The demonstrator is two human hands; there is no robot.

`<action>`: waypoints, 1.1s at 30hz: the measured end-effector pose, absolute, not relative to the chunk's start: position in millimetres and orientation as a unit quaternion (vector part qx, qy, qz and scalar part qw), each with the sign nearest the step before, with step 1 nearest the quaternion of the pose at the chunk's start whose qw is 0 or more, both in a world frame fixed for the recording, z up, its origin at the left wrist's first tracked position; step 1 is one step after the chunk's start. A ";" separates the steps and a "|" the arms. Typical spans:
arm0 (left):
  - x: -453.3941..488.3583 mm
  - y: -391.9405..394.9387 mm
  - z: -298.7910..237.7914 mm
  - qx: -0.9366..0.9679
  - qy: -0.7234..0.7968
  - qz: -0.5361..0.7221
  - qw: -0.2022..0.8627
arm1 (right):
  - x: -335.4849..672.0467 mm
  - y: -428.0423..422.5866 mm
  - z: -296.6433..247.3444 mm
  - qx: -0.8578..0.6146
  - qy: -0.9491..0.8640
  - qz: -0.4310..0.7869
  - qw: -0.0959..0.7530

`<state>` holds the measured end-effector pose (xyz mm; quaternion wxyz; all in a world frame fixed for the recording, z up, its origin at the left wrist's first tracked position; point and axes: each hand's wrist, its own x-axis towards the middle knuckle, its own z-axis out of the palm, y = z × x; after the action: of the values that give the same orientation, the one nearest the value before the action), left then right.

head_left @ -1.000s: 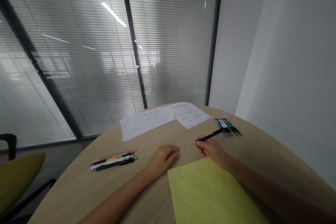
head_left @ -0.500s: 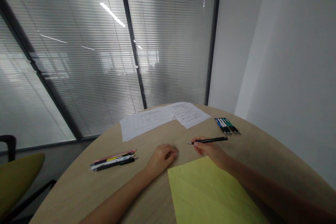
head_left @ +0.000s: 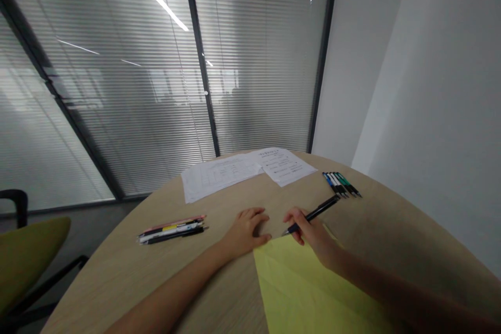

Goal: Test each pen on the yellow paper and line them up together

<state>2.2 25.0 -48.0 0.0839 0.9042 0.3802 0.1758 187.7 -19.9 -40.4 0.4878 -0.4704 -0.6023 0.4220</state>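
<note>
Pen bundle on the wooden table, left of the left hand. Left hand open, palm down, just beside the yellow sheet. Right hand narrowly closed on a black pen, tip just over the sheet's top edge. Printed papers beyond, and a row of pens farther right.

The right hand has tilted the black pen down toward the yellow sheet.
</note>
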 end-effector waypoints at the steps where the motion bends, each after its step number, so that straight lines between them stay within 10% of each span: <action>1: 2.7 24.5 -47.3 0.904 0.381 0.173 0.083 | 186.3 -20.0 -42.3 -0.475 -0.608 0.421 0.476; 33: 3.0 25.5 -44.1 0.908 0.385 0.137 0.088 | 177.4 -14.7 -52.6 -0.543 -0.666 0.317 0.402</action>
<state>3.0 25.5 -44.1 0.0879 0.9085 0.3851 0.1368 177.4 -14.7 -52.6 0.4016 -0.5429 -0.6658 0.3174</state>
